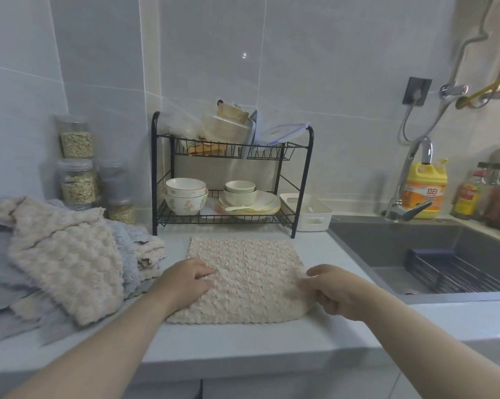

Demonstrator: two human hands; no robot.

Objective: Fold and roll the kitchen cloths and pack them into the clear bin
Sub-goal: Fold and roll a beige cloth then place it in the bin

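Cloth (248,277), beige and nubbly, lay spread flat and roughly square on the counter (243,341), straight in front of the person. The pile of cloths (64,254) waiting their turn was heaped at nine o'clock from it. A dish rack (231,168) stood at twelve o'clock and the sink (415,254) lay at three o'clock.

The left hand (185,279) rested palm down on the cloth's nine o'clock side. Its fingers were loosely bent and pressed the pile flat, with nothing pinched as far as could be seen. The right hand (332,292) pinched the three o'clock edge between thumb and fingers, and the fabric there was slightly lifted and puckered.

Judging by the thick fluffy surface and the way the heaped cloths slumped, it would be light, limp and not at all fragile. It would likely grip the counter a little rather than slide. A soft cloth like this keeps no crease by itself, so each fold probably needs smoothing down. A roll would spring loose unless kept snug.

The edges and corners looked the best places to hold, one hand anchoring while the other carried an edge across. No clear bin could be picked out here.
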